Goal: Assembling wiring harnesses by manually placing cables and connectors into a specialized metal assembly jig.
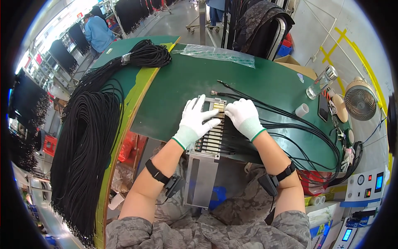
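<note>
Slotted metal fixture [203, 153] runs near-to-far, left hand [195, 119] spread wide over it, right hand [242, 115] pinched narrow, contents indiscernible.

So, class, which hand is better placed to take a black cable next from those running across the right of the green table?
Probably the right hand: it is close beside the black cables, while the left hand spreads over the slotted metal fixture, farther left.
</note>
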Tool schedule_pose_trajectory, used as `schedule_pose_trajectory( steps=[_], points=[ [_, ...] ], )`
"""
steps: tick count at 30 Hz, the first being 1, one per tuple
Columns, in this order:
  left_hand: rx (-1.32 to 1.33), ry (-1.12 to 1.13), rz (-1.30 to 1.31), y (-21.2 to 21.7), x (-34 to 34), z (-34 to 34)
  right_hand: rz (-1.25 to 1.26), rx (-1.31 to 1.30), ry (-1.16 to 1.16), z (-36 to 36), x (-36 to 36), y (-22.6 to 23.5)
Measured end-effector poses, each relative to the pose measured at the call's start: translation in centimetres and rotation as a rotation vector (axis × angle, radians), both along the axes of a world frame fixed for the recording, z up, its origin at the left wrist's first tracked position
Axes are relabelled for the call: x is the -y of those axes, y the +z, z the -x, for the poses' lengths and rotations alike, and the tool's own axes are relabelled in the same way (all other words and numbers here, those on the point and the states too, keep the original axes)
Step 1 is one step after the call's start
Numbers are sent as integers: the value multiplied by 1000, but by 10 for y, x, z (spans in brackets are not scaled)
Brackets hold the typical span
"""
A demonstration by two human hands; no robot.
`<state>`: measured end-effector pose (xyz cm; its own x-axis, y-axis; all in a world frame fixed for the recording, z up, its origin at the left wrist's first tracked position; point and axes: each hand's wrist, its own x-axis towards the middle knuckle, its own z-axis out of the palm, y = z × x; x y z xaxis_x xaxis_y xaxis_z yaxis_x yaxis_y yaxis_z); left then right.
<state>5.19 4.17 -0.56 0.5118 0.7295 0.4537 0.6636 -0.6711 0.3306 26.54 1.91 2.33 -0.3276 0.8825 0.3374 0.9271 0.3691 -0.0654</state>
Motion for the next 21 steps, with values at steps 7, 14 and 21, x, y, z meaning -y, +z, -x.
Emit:
schedule_pose_trajectory(
  steps=[7, 14, 21],
  points=[
    [42, -51, 62, -11, 4, -4, -272, -105, -129, -33, -27, -19],
    [26, -17, 121, 1, 5, -2, -16, 17, -296, -30, -35, -10],
    [508, 77, 118, 0, -5, 1, -216, -236, -25, -25, -16, 8]
  ],
)
